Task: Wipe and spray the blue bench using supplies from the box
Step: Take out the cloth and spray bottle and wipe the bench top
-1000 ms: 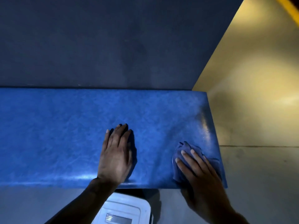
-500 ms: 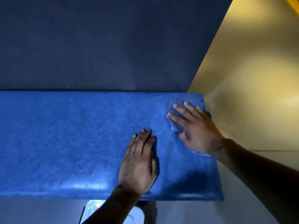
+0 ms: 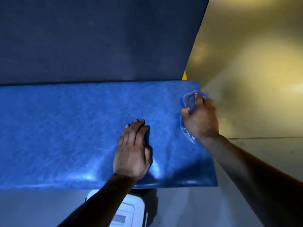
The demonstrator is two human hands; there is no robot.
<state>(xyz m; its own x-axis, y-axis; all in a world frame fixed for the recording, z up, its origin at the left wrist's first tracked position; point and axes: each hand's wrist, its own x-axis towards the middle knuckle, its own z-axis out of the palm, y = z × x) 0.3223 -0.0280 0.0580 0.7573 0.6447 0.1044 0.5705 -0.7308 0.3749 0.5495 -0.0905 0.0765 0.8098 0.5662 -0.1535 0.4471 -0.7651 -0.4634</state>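
Note:
The blue bench (image 3: 65,128) spans the view from the left edge to its right end. My left hand (image 3: 132,151) lies flat on the seat near the front edge, fingers straight and pointing away from me. My right hand (image 3: 200,118) is at the bench's right end, fingers curled round a bunched blue cloth (image 3: 188,100) that it holds against the seat. Part of the cloth shows under the heel of that hand too.
A dark blue backrest or wall (image 3: 98,38) rises behind the bench. A yellowish wall (image 3: 254,63) stands to the right. A white box (image 3: 129,212) sits on the grey floor (image 3: 188,208) below the bench's front edge, partly hidden by my left forearm.
My right hand moved the cloth from the front right corner to the back right end of the seat, and its fingers went from flat to curled. My left hand shifted slightly right.

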